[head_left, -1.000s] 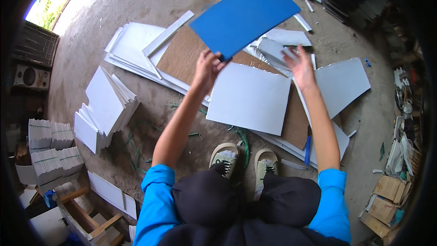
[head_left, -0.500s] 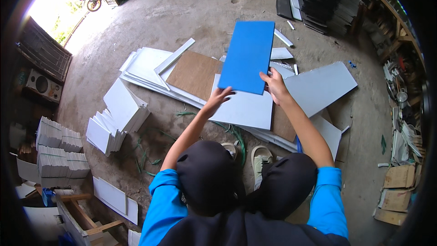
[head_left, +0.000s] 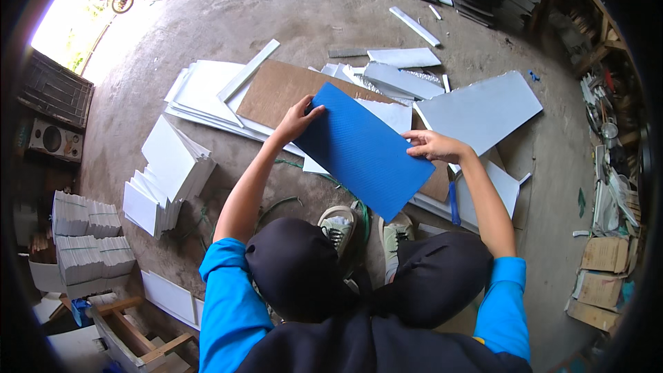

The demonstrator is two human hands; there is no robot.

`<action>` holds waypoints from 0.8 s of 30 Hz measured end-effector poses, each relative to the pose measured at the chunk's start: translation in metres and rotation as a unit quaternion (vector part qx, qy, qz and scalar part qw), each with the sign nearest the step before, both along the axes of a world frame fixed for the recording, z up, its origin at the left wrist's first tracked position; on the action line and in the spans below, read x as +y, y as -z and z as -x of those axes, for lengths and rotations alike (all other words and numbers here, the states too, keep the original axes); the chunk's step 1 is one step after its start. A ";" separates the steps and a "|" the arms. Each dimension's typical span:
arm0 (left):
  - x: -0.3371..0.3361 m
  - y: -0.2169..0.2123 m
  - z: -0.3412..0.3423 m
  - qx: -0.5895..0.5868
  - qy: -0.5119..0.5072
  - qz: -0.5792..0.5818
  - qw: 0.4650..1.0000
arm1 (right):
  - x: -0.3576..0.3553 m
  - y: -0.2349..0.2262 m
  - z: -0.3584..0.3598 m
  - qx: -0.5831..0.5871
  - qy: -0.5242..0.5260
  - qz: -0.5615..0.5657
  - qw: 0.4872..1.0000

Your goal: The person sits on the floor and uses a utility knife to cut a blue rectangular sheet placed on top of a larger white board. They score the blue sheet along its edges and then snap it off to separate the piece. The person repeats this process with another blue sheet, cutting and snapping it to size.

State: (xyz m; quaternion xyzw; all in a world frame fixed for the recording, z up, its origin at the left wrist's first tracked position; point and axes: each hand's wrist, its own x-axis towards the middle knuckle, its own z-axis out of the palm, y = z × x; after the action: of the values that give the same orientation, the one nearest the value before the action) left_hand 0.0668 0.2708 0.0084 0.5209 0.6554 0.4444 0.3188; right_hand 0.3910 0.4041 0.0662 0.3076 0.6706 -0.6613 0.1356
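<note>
Now | blue sheet (head_left: 362, 148) held over the floor (head_left: 331, 7), above the knees, tilted for inspection | left hand (head_left: 298, 119) pinching its top corner | right hand (head_left: 431, 145) pinching its right edge | white panels (head_left: 200, 90) spread beyond.

Matt ribbed blue plastic sheet (head_left: 362, 150); rough grey concrete floor (head_left: 331, 7).

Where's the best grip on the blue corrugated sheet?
Probably the two short ends, one hand from each side. The blue sheet is long, thin and held flat in the air, so it would likely sag from one end. The left hand grips its far-left corner and the right hand its right edge.
</note>
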 end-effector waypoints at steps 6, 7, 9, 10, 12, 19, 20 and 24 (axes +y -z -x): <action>-0.005 0.073 0.021 -0.100 -0.129 -0.023 0.986 | 0.018 0.059 0.012 0.103 0.273 -0.013 0.956; -0.008 0.078 0.019 -0.092 -0.147 -0.010 0.985 | 0.016 0.073 0.012 0.096 0.293 -0.014 0.951; -0.014 0.086 0.014 -0.078 -0.178 0.015 0.981 | 0.010 0.095 0.010 0.078 0.335 -0.020 0.939; -0.014 0.090 0.007 -0.080 -0.179 0.018 0.980 | 0.011 0.117 0.003 0.093 0.346 -0.080 0.930; -0.018 0.085 -0.020 -0.056 -0.221 0.045 0.973 | -0.005 0.138 -0.001 0.091 0.383 -0.123 0.911; -0.032 0.094 -0.025 0.004 -0.241 0.083 0.967 | -0.013 0.169 -0.001 0.025 0.427 -0.268 0.863; -0.035 0.092 -0.024 0.010 -0.236 0.093 0.967 | -0.014 0.166 0.000 0.018 0.428 -0.267 0.863; -0.044 0.082 -0.024 0.040 -0.228 0.097 0.968 | -0.022 0.159 0.005 -0.016 0.432 -0.288 0.855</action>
State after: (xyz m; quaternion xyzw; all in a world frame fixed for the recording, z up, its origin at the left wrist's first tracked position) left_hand 0.0907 0.2270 -0.0736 0.3414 0.8091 0.4186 0.2314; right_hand 0.3861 0.3822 -0.0932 0.6021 0.6285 -0.4259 -0.2471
